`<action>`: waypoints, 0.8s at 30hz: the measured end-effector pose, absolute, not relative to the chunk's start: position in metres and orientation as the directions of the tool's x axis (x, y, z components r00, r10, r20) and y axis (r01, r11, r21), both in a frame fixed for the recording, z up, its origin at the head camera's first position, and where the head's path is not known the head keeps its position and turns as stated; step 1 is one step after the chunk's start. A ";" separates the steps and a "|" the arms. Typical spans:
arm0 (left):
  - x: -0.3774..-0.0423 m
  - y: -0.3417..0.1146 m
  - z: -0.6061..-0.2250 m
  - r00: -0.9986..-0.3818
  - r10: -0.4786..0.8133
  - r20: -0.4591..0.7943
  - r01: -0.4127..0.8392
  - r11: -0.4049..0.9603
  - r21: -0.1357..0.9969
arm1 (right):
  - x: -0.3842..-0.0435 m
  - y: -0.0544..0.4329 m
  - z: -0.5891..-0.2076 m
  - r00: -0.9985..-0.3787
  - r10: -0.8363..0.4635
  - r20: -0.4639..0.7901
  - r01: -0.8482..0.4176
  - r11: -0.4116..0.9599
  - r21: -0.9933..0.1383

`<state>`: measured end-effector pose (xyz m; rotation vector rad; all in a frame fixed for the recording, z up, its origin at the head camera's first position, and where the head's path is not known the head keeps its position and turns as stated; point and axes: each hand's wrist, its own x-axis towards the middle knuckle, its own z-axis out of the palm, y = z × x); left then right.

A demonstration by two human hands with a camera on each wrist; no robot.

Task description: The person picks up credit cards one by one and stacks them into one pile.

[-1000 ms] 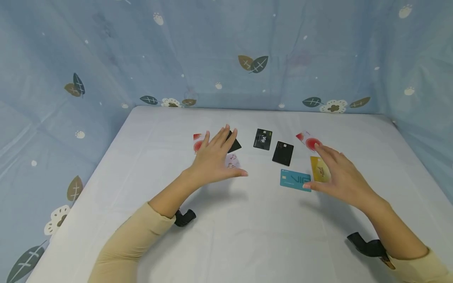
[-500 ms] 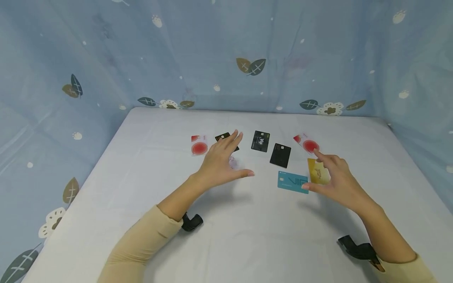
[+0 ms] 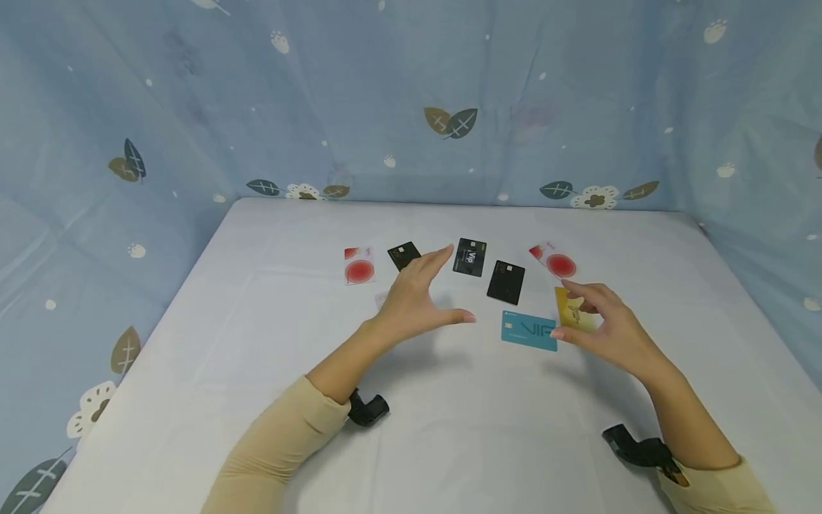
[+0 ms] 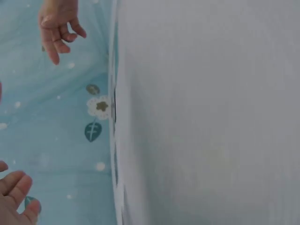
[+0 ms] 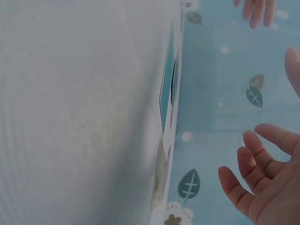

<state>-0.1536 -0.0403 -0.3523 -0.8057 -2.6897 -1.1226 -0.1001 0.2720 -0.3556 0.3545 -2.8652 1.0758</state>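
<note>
In the head view my left hand (image 3: 414, 303) hovers over the table, thumb apart from fairly straight fingers, holding nothing. It partly covers a black card (image 3: 402, 254) and a pale card (image 3: 380, 299). My right hand (image 3: 604, 321) hangs above a gold card (image 3: 568, 310), its fingers loosely bent with nothing between them. Its thumb tip overlaps the edge of a teal VIP card (image 3: 529, 330). In the right wrist view the right hand (image 5: 267, 178) appears above the tabletop, beyond the edge-on teal card (image 5: 166, 84).
Between the hands lie a black VIP card (image 3: 470, 257) and another black card (image 3: 506, 283). Cards with red circles lie at the left (image 3: 359, 266) and right (image 3: 554, 260). A blue patterned curtain (image 3: 353, 93) rises behind the white table (image 3: 449, 428).
My left hand has drifted right, uncovering the left red-circle card and more of the black card behind it. My right hand's fingers have bent a little more. The cards stay put.
</note>
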 end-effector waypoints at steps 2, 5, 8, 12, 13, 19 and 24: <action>-0.154 -0.037 -0.354 -0.853 0.435 0.289 0.510 0.576 0.639 | -0.101 0.274 -0.358 -0.970 -0.195 0.144 -0.241 0.726 -0.643; -0.155 -0.032 -0.359 -0.859 0.444 0.256 0.492 0.574 0.654 | -0.102 0.277 -0.362 -0.966 -0.205 0.158 -0.258 0.725 -0.639; -0.156 -0.027 -0.364 -0.860 0.453 0.235 0.481 0.564 0.671 | -0.104 0.280 -0.367 -0.959 -0.216 0.183 -0.283 0.724 -0.629; -0.158 -0.020 -0.371 -0.850 0.470 0.237 0.486 0.529 0.696 | -0.106 0.282 -0.372 -0.956 -0.222 0.192 -0.293 0.727 -0.620; -0.158 -0.018 -0.372 -0.848 0.474 0.237 0.487 0.521 0.701 | -0.107 0.283 -0.373 -0.957 -0.222 0.185 -0.289 0.729 -0.621; -0.159 -0.008 -0.380 -0.839 0.495 0.226 0.495 0.519 0.697 | -0.109 0.285 -0.374 -0.961 -0.236 0.146 -0.274 0.726 -0.631; -0.160 -0.001 -0.390 -0.837 0.510 0.198 0.500 0.567 0.654 | -0.110 0.286 -0.381 -0.955 -0.260 0.140 -0.288 0.712 -0.640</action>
